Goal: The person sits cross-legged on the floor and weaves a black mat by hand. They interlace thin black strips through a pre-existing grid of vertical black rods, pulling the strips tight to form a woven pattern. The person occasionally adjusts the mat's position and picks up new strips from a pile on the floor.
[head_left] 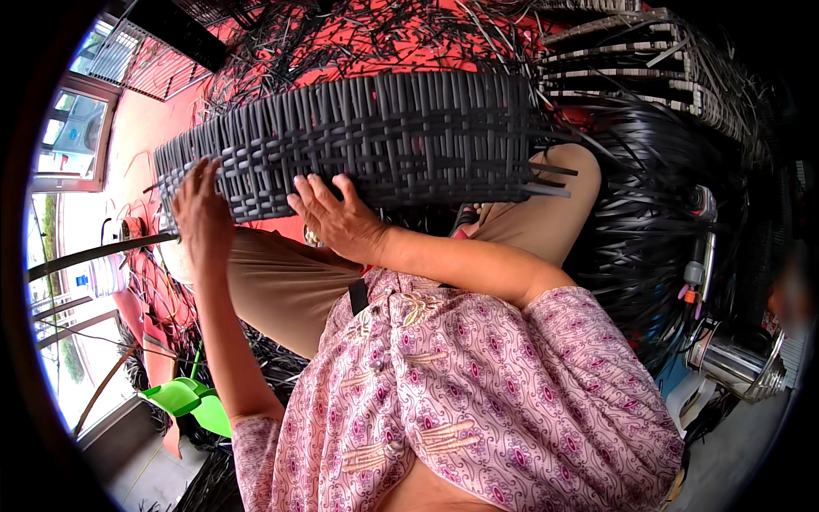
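A dark grey woven panel [384, 141], made of flat plastic-like strips, stands across my lap, with upright ribs along its top and a tighter weave below. At its left end my left hand [203, 218] is closed on the weave, fingers bent over the front. My right hand [341, 218] grips the lower edge near the middle, fingertips pressed on the weave. One long dark strip [102, 256] runs from beside the left hand out to the left. Loose strip ends [550, 181] stick out at the panel's right side. Both thumbs are mostly hidden.
Loose black strips [316, 43] litter the red floor beyond the panel. A thick bundle of black strips [623, 222] lies to my right, below a pale woven frame [623, 64]. A metal can [738, 358] stands at lower right. A green dustpan-like piece [183, 399] lies at lower left.
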Tool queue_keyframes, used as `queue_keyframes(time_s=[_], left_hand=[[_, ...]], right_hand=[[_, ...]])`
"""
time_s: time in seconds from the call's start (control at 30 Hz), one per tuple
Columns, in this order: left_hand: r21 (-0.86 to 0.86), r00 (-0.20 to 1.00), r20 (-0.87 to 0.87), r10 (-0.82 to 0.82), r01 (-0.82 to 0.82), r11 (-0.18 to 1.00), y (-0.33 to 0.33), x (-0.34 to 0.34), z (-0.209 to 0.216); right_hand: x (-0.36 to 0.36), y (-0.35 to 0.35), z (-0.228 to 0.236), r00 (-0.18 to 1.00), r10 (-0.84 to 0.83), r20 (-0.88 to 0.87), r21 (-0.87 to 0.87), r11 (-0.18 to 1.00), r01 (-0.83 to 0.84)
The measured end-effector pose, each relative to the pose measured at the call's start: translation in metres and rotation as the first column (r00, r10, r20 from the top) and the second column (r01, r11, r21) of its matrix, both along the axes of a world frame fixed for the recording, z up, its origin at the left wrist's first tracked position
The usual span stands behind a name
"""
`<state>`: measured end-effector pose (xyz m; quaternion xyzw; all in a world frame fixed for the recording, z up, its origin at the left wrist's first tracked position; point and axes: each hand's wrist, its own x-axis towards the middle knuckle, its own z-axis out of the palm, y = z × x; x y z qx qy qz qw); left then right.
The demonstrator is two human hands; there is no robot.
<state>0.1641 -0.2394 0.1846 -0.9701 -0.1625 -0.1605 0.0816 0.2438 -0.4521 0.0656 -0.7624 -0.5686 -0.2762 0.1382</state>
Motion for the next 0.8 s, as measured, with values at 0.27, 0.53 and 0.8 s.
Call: queue_keyframes(time_s=[0.27, 0.53, 0.8], left_hand=[[-0.552, 0.865, 0.165, -0.473, 0.478, 0.683, -0.142, 0.041, -0.03], [-0.363, 0.883, 0.202, -0.423, 0.469, 0.806, -0.164, 0.036, -0.057], [-0.38, 0.879, 0.38, -0.287, 0.431, 0.818, -0.174, 0.028, -0.085]], right_hand=[[0.012, -0.077, 0.018, 0.739, 0.519, -0.429, 0.222, 0.854, -0.471], [0.048, -0.237, 0.056, 0.747, -0.362, -0.557, 0.147, 0.842, 0.518], [0.074, -0.278, 0.058, 0.279, -0.383, -0.881, -0.138, 0.77, 0.623]])
